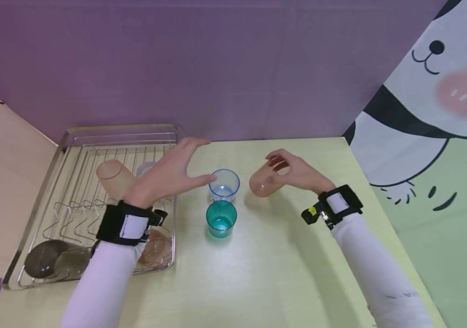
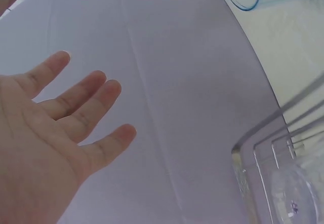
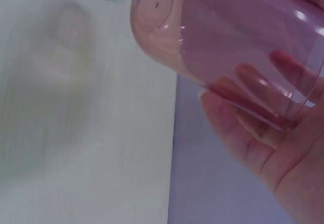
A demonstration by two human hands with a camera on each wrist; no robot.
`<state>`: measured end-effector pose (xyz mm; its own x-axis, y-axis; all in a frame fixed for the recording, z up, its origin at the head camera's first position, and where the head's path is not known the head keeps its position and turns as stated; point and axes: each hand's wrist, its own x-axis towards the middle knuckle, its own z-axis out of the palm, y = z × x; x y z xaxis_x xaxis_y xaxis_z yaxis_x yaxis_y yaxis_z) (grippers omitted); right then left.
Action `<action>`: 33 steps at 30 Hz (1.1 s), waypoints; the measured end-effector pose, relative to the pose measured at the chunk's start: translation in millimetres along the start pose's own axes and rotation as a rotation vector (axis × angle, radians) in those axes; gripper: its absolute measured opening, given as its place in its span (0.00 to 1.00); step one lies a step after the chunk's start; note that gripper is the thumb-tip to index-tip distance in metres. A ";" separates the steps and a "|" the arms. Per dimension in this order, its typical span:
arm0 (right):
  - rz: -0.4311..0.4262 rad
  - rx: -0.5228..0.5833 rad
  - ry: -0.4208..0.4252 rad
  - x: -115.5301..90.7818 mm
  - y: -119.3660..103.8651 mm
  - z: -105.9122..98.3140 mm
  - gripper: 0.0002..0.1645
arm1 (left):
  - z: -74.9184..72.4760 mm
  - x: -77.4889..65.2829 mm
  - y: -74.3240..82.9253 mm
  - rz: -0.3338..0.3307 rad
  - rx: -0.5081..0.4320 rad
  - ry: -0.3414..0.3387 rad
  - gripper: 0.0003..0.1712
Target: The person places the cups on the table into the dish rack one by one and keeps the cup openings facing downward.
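Observation:
My right hand (image 1: 296, 172) grips a clear pink cup (image 1: 265, 181) near its rim, thumb on one side and fingers round the other. The cup is tilted, its base toward the lower left, over the table; the right wrist view shows the pink cup (image 3: 228, 36) up close. My left hand (image 1: 171, 171) is spread with fingers extended and holds nothing, between the rack and a blue-rimmed clear cup (image 1: 224, 186). Its thumb overlaps that cup's rim in the head view. A teal cup (image 1: 221, 219) stands upright just in front of the blue-rimmed one.
A wire dish rack (image 1: 69, 182) stands at the left of the table (image 1: 258, 273). In it lie a pink cup (image 1: 112, 175), a dark grey cup (image 1: 53, 259), another pink cup (image 1: 157, 248) and a pale clear cup (image 1: 145, 168), partly behind my left hand. A purple wall (image 1: 217, 68) borders the back.

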<state>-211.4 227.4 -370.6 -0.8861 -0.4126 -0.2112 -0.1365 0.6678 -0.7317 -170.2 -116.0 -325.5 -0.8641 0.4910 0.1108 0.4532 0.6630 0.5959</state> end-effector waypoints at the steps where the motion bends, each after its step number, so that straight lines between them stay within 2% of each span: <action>1: -0.016 0.017 0.014 -0.8 -1.2 -1.4 0.37 | -0.2 0.3 1.6 0.007 -0.001 0.002 0.48; 5: -0.076 0.087 0.066 -5.5 -10.3 -5.3 0.34 | -0.3 0.5 7.0 0.029 0.004 0.011 0.49; 10: -0.115 0.131 0.103 -8.1 -21.3 -5.9 0.36 | 1.2 0.3 12.3 0.034 0.011 0.010 0.50; 17: -0.151 0.165 0.112 -10.0 -31.9 -3.0 0.35 | 3.9 2.4 20.0 0.064 0.020 0.013 0.51; 23: -0.199 0.237 0.111 -13.9 -42.9 1.4 0.35 | 6.5 5.6 25.6 0.096 0.012 0.003 0.51; 33: -0.322 0.363 0.090 -19.3 -61.2 8.8 0.37 | 11.0 6.1 31.0 0.134 -0.004 0.022 0.52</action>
<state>-182.1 189.0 -327.4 -0.8610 -0.4969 0.1081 -0.2611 0.2495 -0.9325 -159.0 -86.3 -315.1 -0.8007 0.5624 0.2067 0.5637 0.5904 0.5776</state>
